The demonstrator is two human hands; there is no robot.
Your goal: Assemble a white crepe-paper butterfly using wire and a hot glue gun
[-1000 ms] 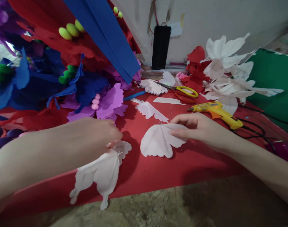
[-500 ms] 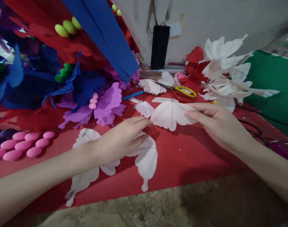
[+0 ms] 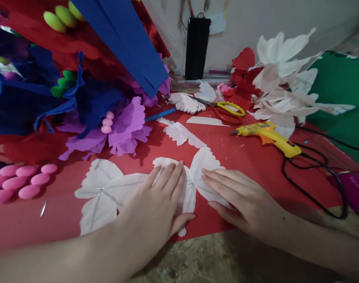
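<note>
Several white paper petals lie joined in a row on the red sheet near its front edge. My left hand lies flat on them, fingers stretched out and pressing down. My right hand lies flat too, its fingers resting on the rightmost white petal, which overlaps the row. Neither hand grips anything.
A yellow glue gun with a black cord lies to the right. Yellow-handled scissors and more white petal cut-outs lie behind. Pink foam ovals sit left. Purple, blue and red paper flowers crowd the left; white flowers stand right.
My right hand brought its white petal down from mid-air and laid it beside the row. My left hand spread flat on the petals. The view tilted down slightly.
</note>
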